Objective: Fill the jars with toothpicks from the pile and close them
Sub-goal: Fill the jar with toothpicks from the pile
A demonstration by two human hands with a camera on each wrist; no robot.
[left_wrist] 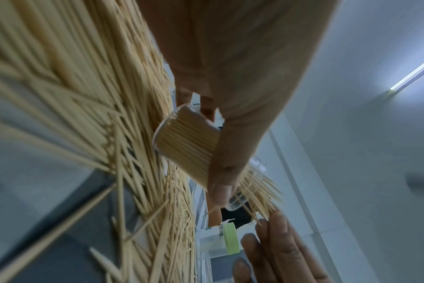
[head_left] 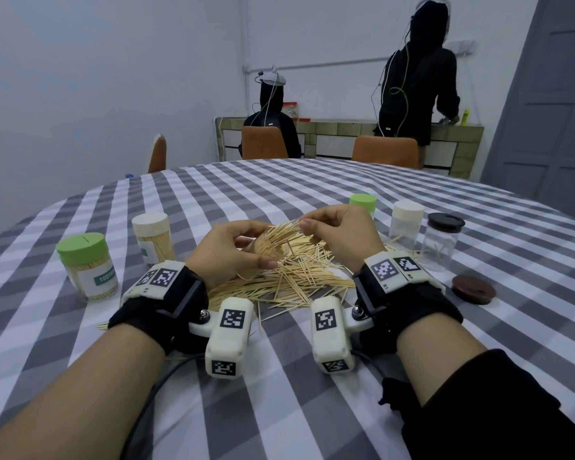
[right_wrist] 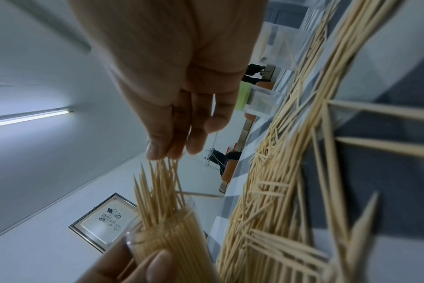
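A: What were the hands doing at centre frame in the head view?

B: The left hand (head_left: 228, 252) was wrapped round a clear jar (head_left: 263, 250), thumb along its side, holding it tilted with the mouth toward the right hand (head_left: 341, 232). The right fingers (right_wrist: 172, 134) were pressed together, pinching the tips of a bundle of toothpicks (head_left: 281, 235) that fanned out of the mouth.

A: How full did it look?

B: Packed, judging by the left wrist view: the jar (left_wrist: 187, 141) showed a dense wall of sticks. I'd judge it near ready for a lid.

A: How would it handle?

B: Light, I'd say, with smooth, likely slippery, rigid walls, so a wrap round the body suited it. The sticks were stiff, thin and sharp-ended; best pinched as a bundle near the tips and eased in parallel, since loose ones would splay or snap.

A: And round about?

B: The pile (head_left: 289, 280) lay just below the hands on the checked table (head_left: 279, 376). Two filled, capped jars stood at left, the nearer green-lidded (head_left: 87, 267). At right were three more jars and a loose brown lid (head_left: 473, 289).
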